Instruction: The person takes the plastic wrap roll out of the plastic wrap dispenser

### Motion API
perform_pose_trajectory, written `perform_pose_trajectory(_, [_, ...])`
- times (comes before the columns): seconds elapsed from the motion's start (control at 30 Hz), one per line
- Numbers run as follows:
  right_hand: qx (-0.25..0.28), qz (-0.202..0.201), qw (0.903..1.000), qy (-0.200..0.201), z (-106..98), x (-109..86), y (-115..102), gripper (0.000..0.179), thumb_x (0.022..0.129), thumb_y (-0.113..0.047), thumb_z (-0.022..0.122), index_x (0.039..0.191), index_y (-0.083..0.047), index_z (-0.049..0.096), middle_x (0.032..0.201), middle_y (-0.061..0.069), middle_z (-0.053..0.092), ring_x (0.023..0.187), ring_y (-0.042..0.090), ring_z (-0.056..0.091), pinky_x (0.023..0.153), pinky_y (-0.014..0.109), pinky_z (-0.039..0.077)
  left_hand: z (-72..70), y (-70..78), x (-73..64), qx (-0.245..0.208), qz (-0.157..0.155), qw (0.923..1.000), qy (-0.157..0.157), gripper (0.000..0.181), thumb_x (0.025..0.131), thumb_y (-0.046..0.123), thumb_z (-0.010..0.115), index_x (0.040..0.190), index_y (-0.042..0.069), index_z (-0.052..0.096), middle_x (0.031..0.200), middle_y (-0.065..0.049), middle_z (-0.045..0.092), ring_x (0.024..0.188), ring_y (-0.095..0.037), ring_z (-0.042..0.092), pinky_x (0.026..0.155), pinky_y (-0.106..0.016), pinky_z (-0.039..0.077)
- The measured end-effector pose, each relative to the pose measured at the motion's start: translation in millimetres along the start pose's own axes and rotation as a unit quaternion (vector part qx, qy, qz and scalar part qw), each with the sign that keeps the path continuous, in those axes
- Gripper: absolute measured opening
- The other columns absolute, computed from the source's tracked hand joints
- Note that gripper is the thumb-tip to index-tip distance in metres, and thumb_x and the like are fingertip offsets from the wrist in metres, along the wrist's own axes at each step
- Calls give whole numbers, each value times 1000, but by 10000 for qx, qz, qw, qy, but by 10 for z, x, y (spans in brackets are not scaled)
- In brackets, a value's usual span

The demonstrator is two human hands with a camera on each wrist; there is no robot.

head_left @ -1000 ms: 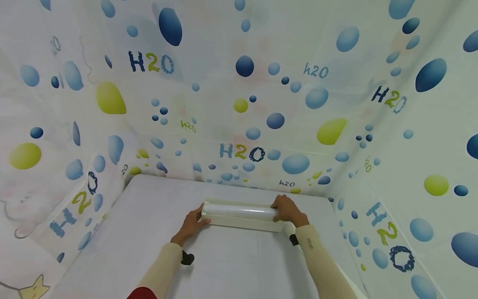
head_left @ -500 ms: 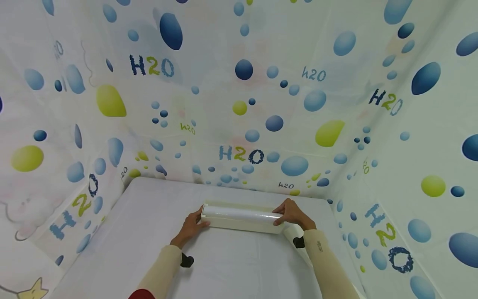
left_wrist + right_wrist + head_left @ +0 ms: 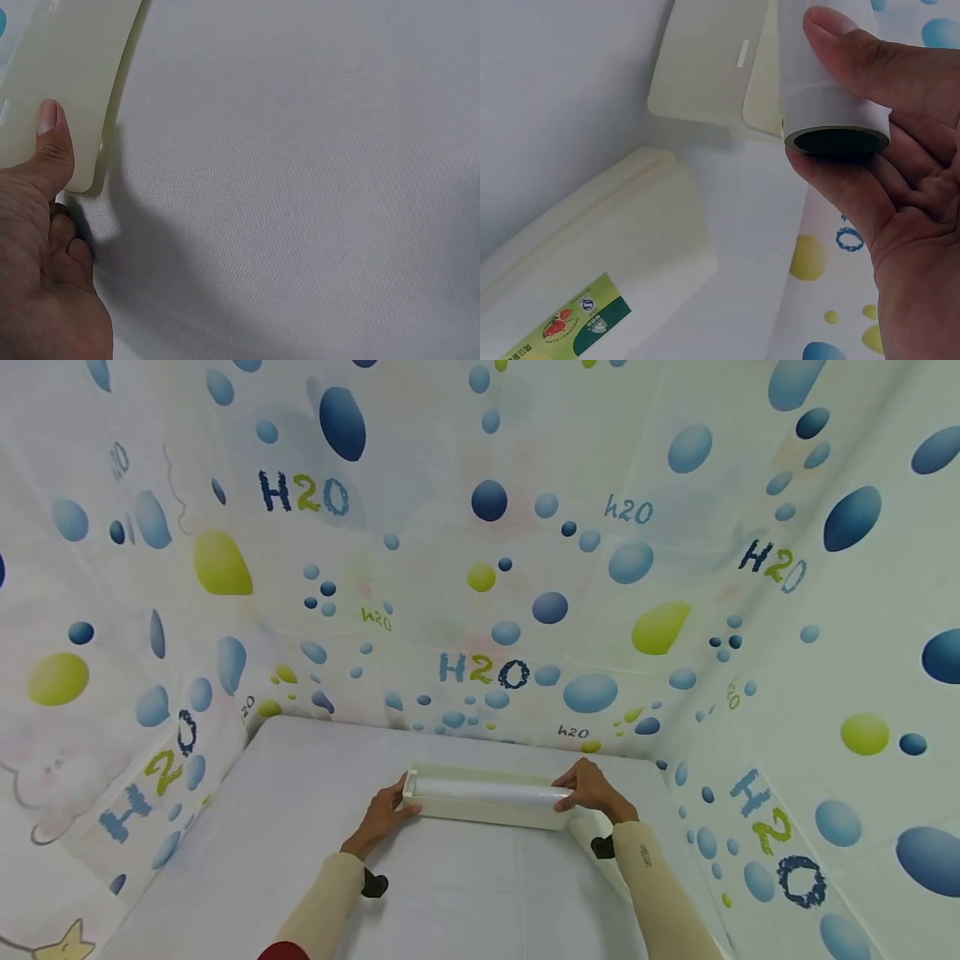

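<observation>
A long cream plastic box (image 3: 487, 813) lies across the table, with a roll of clear plastic wrap (image 3: 480, 790) along its top opening. My left hand (image 3: 380, 818) grips the box's left end; in the left wrist view the thumb (image 3: 54, 146) presses on the box wall (image 3: 71, 60) and the other fingers curl behind. My right hand (image 3: 596, 793) holds the roll's right end between thumb and fingers. The right wrist view shows that end of the roll (image 3: 810, 82), a hollow dark core, sticking out past the box's end (image 3: 701, 71).
Right of the box, partly under my right forearm, lies a cream cover-like piece (image 3: 637, 232) with a green fruit label (image 3: 574, 322). The white tabletop (image 3: 442, 893) meets walls of printed cloth (image 3: 480, 527) at the back and sides.
My right hand has moved slightly right and down with the roll's right end, which now reaches past the box's end. The left hand has stayed nearly in place on the box.
</observation>
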State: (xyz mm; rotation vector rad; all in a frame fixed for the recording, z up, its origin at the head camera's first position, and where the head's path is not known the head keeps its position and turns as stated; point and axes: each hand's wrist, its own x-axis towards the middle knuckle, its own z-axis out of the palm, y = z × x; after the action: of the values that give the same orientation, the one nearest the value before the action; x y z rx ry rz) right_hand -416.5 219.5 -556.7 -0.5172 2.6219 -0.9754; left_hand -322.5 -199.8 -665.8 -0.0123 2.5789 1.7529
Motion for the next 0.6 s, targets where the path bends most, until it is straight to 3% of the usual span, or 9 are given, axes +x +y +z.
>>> perform_pose_trajectory(0.2, [230, 273, 9994, 45, 16, -41, 65, 50, 71, 8, 98, 117, 13, 79, 118, 33, 78, 111, 47, 79, 87, 43, 70, 2, -3, -22, -52, 97, 9999, -20, 84, 99, 8, 79, 165, -11, 31, 170, -31, 35, 158, -50, 38, 132, -60, 32])
perform_pose_trajectory(0.43, [301, 100, 9993, 171, -28, -60, 96, 46, 70, 8, 98, 113, 10, 81, 116, 32, 79, 111, 48, 79, 90, 47, 70, 24, -85, 2, 13, 192, 9998, 92, 84, 98, 10, 81, 164, -11, 33, 168, -32, 38, 156, -52, 40, 130, -61, 35])
perform_pose_trajectory(0.6, [332, 204, 9989, 271, -107, -86, 79, 43, 74, 6, 96, 114, 8, 82, 119, 28, 80, 115, 46, 78, 95, 46, 68, 11, -80, 27, 22, 254, 9996, 107, 83, 99, 9, 80, 164, -12, 33, 168, -32, 38, 155, -52, 40, 130, -62, 35])
